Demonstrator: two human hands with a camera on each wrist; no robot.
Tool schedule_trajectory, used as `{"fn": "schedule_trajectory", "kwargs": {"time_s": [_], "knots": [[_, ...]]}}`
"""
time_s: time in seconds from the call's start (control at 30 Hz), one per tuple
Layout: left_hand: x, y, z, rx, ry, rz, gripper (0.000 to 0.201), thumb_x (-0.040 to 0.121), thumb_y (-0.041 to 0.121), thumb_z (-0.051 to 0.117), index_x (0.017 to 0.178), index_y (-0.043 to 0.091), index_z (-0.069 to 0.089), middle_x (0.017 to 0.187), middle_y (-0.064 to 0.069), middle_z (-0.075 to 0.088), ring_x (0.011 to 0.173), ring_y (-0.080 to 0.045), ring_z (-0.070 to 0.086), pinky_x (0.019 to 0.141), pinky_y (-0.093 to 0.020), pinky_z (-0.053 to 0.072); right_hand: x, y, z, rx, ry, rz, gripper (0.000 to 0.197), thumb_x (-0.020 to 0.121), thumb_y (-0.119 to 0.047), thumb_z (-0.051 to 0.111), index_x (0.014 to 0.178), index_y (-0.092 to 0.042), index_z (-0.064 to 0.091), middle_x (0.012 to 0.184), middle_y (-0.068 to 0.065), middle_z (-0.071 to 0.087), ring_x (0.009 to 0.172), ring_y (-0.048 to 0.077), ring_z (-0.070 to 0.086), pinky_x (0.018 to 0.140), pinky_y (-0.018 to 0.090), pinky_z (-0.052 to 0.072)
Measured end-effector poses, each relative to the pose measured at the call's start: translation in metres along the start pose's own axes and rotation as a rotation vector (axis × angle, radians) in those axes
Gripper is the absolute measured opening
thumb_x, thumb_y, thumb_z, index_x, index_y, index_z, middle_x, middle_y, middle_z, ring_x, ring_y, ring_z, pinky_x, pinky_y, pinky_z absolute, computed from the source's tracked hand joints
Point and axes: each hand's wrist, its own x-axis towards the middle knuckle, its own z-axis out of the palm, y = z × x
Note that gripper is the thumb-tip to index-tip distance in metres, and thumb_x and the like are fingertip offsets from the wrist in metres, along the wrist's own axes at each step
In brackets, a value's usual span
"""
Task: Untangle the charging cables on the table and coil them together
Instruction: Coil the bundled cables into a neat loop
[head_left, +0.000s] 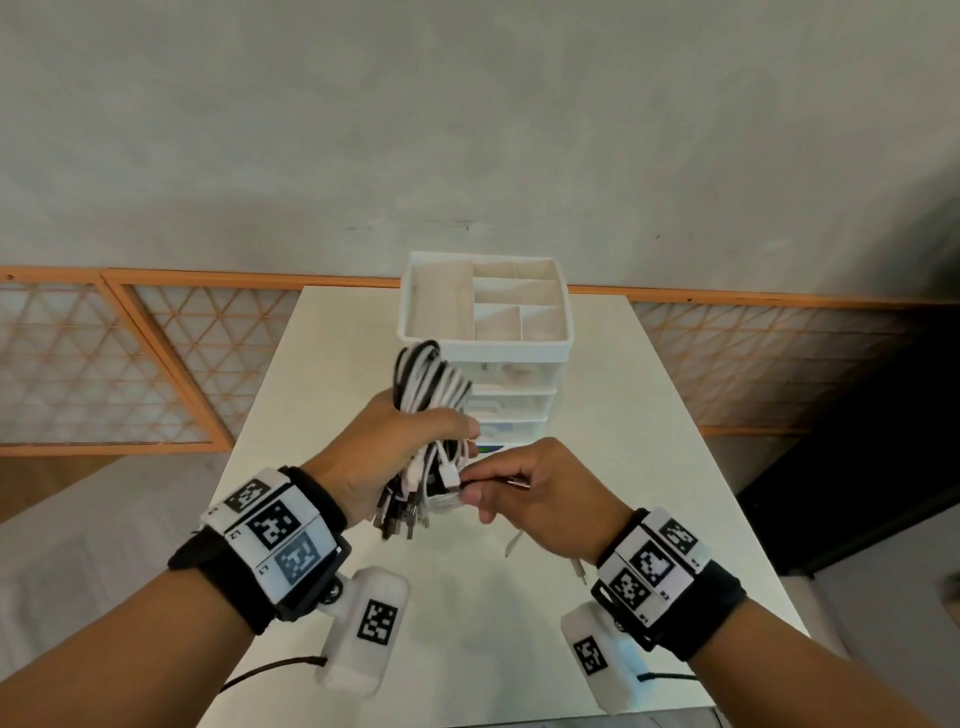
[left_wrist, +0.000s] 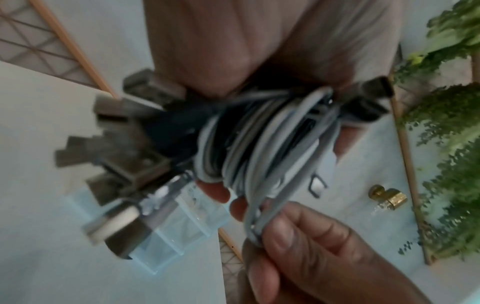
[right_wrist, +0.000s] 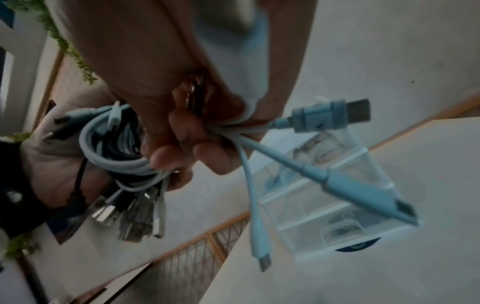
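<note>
A bundle of black and white charging cables (head_left: 431, 379) is gripped upright in my left hand (head_left: 395, 452), above the middle of the white table (head_left: 332, 364). Its loops stick out above the fist, and several USB plugs (head_left: 400, 514) fan out below it. In the left wrist view the coil (left_wrist: 259, 139) is wrapped in my fingers, plugs (left_wrist: 116, 144) spreading left. My right hand (head_left: 535, 493) pinches white cable ends (right_wrist: 246, 127) pulled from the bundle. In the right wrist view a USB plug (right_wrist: 332, 117) and two smaller connectors (right_wrist: 363, 193) dangle from that grip.
A white organiser (head_left: 485, 306) with an open divided top tray and clear drawers stands at the back of the table, just behind the hands. Orange-framed lattice panels (head_left: 130, 364) line the wall. Green foliage (left_wrist: 446, 144) shows in the left wrist view.
</note>
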Motion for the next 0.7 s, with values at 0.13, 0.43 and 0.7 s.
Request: {"fn": "schedule_trajectory", "kwargs": {"time_s": [0.13, 0.43, 0.7], "knots": [[-0.002, 0.002, 0.002, 0.127, -0.113, -0.066, 0.05, 0.066, 0.021, 0.077, 0.099, -0.012, 0.06, 0.083, -0.026, 0.063, 0.075, -0.034, 0.063, 0.074, -0.045, 0.049, 0.003, -0.008, 0.002, 0.029, 0.019, 0.063, 0.01, 0.084, -0.014, 0.08, 0.083, -0.017, 0.07, 0.074, 0.005, 0.075, 0.066, 0.009, 0.065, 0.07, 0.032, 0.053], [-0.013, -0.006, 0.006, 0.203, -0.289, -0.101, 0.027, 0.064, 0.003, 0.073, 0.084, -0.012, 0.063, 0.079, -0.026, 0.065, 0.078, -0.035, 0.065, 0.081, -0.046, 0.052, 0.005, -0.013, -0.008, 0.034, 0.001, 0.119, 0.05, 0.072, 0.007, 0.079, 0.092, -0.015, 0.038, 0.059, 0.001, 0.069, 0.047, 0.008, 0.055, 0.05, 0.017, 0.044], [-0.015, -0.018, 0.017, 0.231, -0.267, -0.101, 0.021, 0.062, -0.007, 0.071, 0.081, -0.001, 0.063, 0.071, -0.011, 0.06, 0.072, -0.023, 0.06, 0.074, -0.039, 0.048, 0.004, -0.006, -0.014, -0.045, -0.031, 0.1, 0.062, 0.062, 0.0, 0.092, 0.103, -0.012, 0.047, 0.071, 0.001, 0.074, 0.056, 0.008, 0.06, 0.058, 0.023, 0.053]]}}
